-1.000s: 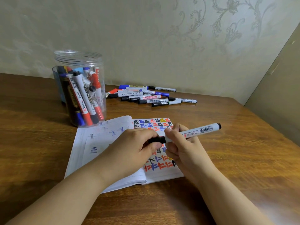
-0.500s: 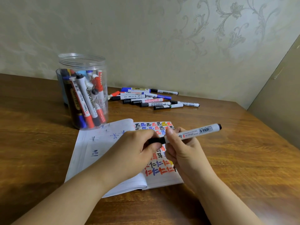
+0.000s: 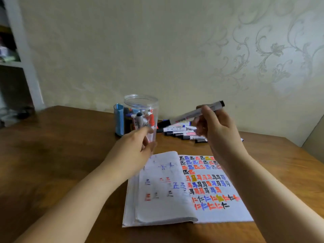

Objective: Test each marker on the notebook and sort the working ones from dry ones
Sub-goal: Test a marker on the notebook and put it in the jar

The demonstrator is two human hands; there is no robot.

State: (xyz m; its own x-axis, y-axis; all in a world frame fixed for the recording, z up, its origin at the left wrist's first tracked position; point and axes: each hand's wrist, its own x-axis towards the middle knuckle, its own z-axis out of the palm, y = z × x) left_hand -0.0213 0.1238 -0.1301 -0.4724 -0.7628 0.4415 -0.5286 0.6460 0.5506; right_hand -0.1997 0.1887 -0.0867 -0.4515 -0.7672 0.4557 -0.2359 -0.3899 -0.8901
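Right hand (image 3: 217, 130) fingers curled round marker (image 3: 194, 114), capped, held above desk (image 3: 61, 155). Long axis slants from fingers down-left toward sorted marker pile (image 3: 184, 133), just below cap end. Left hand (image 3: 133, 146) fingers loose, holding nothing, beside jar (image 3: 142, 116). Notebook (image 3: 184, 190) below both hands.

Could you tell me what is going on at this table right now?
A person is testing markers on an open notebook, whose right page is filled with rows of coloured test marks. The right hand holds a capped black marker up above the table, its cap pointing toward the pile of loose markers by the wall. The left hand is open, reaching toward the clear jar of markers. Blur hides whether it touches the jar.
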